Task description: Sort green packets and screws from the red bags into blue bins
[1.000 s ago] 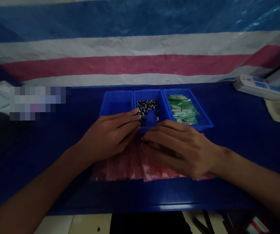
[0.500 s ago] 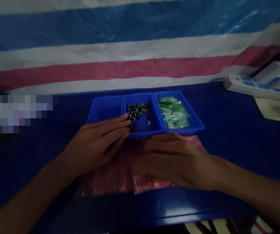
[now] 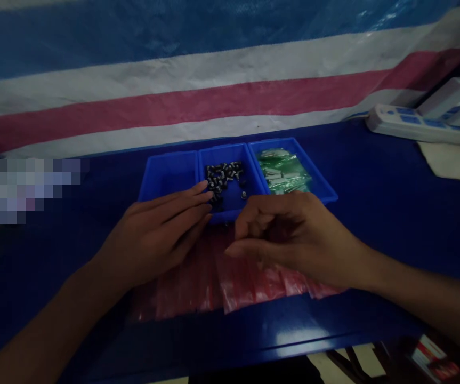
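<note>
My left hand [image 3: 168,229] lies flat with its fingers stretched out, fingertips over the front left corner of the middle blue bin [image 3: 256,184]. Small black screws [image 3: 224,178] are heaped in that bin, and one lies apart near its front right. My right hand [image 3: 293,234] is raised over the red plastic bags [image 3: 243,282], fingers curled in and thumb close to the index finger. Whatever it may hold is hidden. The bags lie in an overlapping row in front of the bins, partly under both hands.
The left blue bin [image 3: 174,165] stands beside the middle one. Green bags with pale metal parts [image 3: 283,173] fill the right blue bin [image 3: 321,184]. A white power strip [image 3: 421,125] and a beige cloth [image 3: 451,160] lie at the right. A striped sheet [image 3: 214,96] hangs behind the blue table [image 3: 393,224].
My right hand has risen off the red bags and curled its fingers, uncovering more of the bags. My left hand has stayed nearly in place. The view has shifted slightly.
</note>
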{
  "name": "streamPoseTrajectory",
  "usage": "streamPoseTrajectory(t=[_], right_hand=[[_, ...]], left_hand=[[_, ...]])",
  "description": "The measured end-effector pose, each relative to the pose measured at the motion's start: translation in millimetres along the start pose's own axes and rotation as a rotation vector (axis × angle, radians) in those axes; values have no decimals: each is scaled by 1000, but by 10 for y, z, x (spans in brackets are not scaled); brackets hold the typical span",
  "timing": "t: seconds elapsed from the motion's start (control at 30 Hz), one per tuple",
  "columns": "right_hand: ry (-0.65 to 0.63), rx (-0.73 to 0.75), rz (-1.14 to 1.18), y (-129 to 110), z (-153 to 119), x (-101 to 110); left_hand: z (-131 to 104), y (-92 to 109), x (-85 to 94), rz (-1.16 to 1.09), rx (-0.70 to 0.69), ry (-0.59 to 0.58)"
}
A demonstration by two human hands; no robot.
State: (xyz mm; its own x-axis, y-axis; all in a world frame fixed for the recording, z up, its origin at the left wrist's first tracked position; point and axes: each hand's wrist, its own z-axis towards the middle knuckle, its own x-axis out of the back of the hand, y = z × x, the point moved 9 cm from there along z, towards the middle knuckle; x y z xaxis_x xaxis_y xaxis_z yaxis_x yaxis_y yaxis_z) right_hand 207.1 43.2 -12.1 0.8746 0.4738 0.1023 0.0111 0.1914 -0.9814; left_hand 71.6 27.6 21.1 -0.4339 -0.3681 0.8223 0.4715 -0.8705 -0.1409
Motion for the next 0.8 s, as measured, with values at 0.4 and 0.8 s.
streamPoseTrajectory(t=[0.4, 0.8], right_hand=[[135, 858, -1023, -536, -265, -111], [-178, 907, -1452, -137, -227, -528]], left_hand=[[26, 42, 9, 99, -29, 14], [23, 76, 11, 125, -45, 27]])
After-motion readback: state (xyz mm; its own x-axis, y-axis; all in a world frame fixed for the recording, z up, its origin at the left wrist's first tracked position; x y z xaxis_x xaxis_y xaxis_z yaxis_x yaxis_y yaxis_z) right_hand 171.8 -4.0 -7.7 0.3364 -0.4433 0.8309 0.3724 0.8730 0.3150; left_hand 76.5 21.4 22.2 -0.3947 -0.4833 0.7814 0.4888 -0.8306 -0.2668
